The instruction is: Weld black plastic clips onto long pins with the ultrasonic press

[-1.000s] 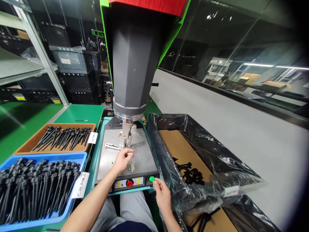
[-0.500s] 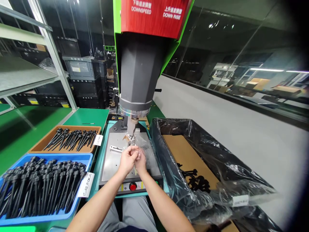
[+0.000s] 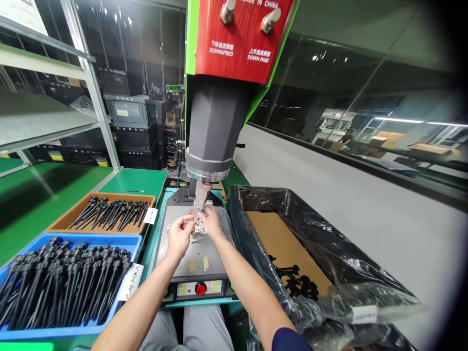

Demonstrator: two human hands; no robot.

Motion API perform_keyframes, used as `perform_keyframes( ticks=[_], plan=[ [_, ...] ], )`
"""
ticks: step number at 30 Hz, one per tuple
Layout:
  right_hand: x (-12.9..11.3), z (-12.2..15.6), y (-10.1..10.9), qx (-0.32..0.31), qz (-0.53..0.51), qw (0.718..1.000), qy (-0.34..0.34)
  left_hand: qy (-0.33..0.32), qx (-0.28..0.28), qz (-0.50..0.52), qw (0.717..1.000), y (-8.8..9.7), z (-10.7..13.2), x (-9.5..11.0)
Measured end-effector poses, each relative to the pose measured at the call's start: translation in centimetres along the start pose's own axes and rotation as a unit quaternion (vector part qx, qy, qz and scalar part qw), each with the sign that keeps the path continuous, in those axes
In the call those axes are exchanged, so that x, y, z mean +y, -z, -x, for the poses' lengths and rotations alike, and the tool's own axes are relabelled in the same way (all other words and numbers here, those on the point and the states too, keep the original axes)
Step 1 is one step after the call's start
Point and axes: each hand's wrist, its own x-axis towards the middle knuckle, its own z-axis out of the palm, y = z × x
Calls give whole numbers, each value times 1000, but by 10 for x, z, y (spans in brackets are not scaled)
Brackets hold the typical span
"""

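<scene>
Under the metal horn (image 3: pixel 201 195) of a press, crumpled clear plastic film (image 3: pixel 199 228) lies bunched on the steel plate (image 3: pixel 183 263). My left hand (image 3: pixel 179 237) is at the film's left side, thumb and fingertips pinched together at its edge. From the right, my right hand (image 3: pixel 211 223) has its fingers curled round the film, close below the horn. What the film covers is hidden by the film and my fingers. A red button (image 3: pixel 201 288) sits on the front of the machine base.
At left, a blue tray (image 3: pixel 138 239) and a brown tray (image 3: pixel 54 227) hold many black ribbed, stick-like parts. On the right stands a box lined with black plastic (image 3: pixel 248 243), with cardboard (image 3: pixel 281 239) and black parts (image 3: pixel 302 285) inside. The red-fronted press head (image 3: pixel 237 63) hangs overhead.
My hands were together in front of the horn and have moved apart. The right has gone forward to the film, the left slightly to the left. The camera view has tilted up.
</scene>
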Motion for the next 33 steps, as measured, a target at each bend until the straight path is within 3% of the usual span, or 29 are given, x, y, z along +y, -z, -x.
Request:
perform_keyframes(
  ticks=[4, 9, 12, 15, 17, 19, 28, 30, 33],
  plan=[
    [-11, 5, 4, 52, 5, 998, 21, -1, 34, 8, 999, 5, -12, 2],
    [-14, 33, 5, 51, -51, 997, -18, 1, 45, -5, 999, 18, -33, 3],
    [-13, 62, 3, -8, -163, 980, -114, -5, 19, -71, 997, 30, -48, 2],
    [-11, 94, 1, -115, -303, 918, -230, -40, 1, -137, 990, 43, -66, -1],
    [-9, 111, 1, -151, -336, 890, -267, -60, -3, -156, 986, 50, -78, -3],
    [-4, 120, 4, -148, -333, 890, -274, -62, -1, -164, 984, 55, -88, -5],
    [14, 77, 34, -43, -295, 925, -235, -74, 37, -240, 967, 69, -129, 2],
    [12, 82, 35, -79, -279, 927, -239, -76, 51, -255, 963, 71, -134, 3],
    [7, 109, 30, -223, -272, 896, -270, -62, 55, -284, 955, 76, -136, 2]
  ],
)
